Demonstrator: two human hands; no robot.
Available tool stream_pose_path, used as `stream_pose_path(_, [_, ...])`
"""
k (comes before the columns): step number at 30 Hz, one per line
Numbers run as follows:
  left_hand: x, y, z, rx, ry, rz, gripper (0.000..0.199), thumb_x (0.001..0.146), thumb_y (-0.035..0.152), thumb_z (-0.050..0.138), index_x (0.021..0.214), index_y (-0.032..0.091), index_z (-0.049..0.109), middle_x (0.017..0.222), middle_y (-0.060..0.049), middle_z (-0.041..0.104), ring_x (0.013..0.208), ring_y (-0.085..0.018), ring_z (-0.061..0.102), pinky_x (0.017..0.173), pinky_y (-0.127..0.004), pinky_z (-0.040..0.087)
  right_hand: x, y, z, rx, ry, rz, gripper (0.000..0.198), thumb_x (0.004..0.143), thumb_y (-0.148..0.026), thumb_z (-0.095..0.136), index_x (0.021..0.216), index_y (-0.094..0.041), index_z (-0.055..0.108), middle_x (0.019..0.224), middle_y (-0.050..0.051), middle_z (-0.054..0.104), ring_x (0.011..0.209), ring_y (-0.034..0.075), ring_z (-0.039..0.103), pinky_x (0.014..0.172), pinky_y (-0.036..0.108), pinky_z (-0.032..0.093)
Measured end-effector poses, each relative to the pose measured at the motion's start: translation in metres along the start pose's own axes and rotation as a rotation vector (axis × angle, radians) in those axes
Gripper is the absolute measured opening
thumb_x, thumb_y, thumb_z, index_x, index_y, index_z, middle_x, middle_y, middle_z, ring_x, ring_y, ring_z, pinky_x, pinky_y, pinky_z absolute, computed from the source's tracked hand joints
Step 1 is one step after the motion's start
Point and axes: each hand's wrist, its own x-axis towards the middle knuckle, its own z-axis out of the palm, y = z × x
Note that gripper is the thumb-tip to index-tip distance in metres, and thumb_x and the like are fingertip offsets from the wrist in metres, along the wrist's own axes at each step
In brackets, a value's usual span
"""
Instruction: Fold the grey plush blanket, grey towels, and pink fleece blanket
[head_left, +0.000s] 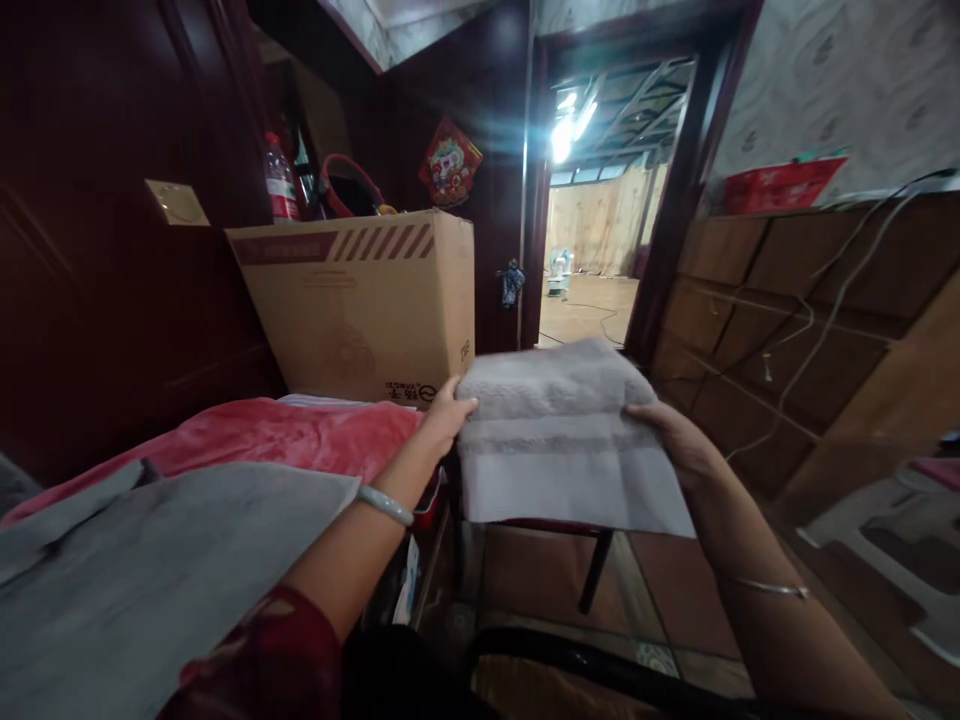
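Note:
A light grey folded towel [551,470] is held out in front of me, with a fuzzy textured band across its upper part. My left hand [448,415] pinches its left edge, thumb on top. On the other side, my right hand [679,440] grips the right edge with the thumb over the cloth. The lower part of the towel hangs flat over a dark-legged stool or chair, most of which it hides. Left of my left forearm lies a spread grey cloth [202,560], over a pink cloth [300,437].
A large cardboard box [345,310] stands behind the pink cloth, with a bottle [280,185] behind its top edge. Stacked brown boxes [757,300] line the right wall, topped by a red basket [787,185]. A white plastic stool [892,530] stands at right. The doorway ahead is open.

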Motion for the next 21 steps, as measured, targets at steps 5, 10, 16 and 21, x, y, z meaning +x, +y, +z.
stream_pose_path(5, [0.005, -0.024, 0.007, 0.276, 0.016, 0.167, 0.063, 0.068, -0.001, 0.068, 0.13, 0.011, 0.064, 0.14, -0.017, 0.06, 0.136, -0.032, 0.051, 0.119, -0.039, 0.034, 0.001, 0.02, -0.014, -0.04, 0.107, -0.117, 0.043, 0.052, -0.025, 0.084, 0.091, -0.021, 0.067, 0.083, 0.004, 0.075, 0.066, 0.022, 0.068, 0.063, 0.033, 0.057])
stream_pose_path(10, [0.014, -0.02, -0.003, 0.634, 0.001, 0.29, 0.053, 0.076, 0.006, 0.064, 0.129, 0.012, 0.065, 0.134, -0.014, 0.066, 0.128, -0.028, 0.058, 0.115, -0.04, 0.04, 0.006, 0.019, -0.012, -0.19, 0.152, -0.245, 0.054, 0.05, -0.039, 0.088, 0.095, -0.02, 0.067, 0.082, 0.003, 0.074, 0.068, 0.021, 0.067, 0.062, 0.03, 0.053])
stream_pose_path(16, [0.022, -0.027, 0.001, 0.869, 0.001, 0.413, 0.048, 0.085, 0.013, 0.06, 0.133, 0.01, 0.063, 0.128, -0.018, 0.066, 0.123, -0.028, 0.061, 0.112, -0.042, 0.044, 0.02, 0.021, -0.016, -0.371, 0.316, -0.37, 0.062, 0.054, -0.059, 0.081, 0.098, -0.021, 0.061, 0.083, 0.005, 0.071, 0.073, 0.024, 0.065, 0.063, 0.033, 0.051])
stream_pose_path(21, [0.025, -0.027, -0.009, 1.018, -0.056, 0.498, 0.042, 0.091, 0.023, 0.057, 0.131, 0.017, 0.065, 0.115, -0.013, 0.065, 0.114, -0.028, 0.064, 0.108, -0.044, 0.047, 0.017, 0.025, -0.034, -0.675, 0.43, -0.364, 0.071, 0.059, -0.065, 0.074, 0.11, -0.02, 0.056, 0.078, 0.005, 0.068, 0.071, 0.027, 0.064, 0.065, 0.038, 0.051])
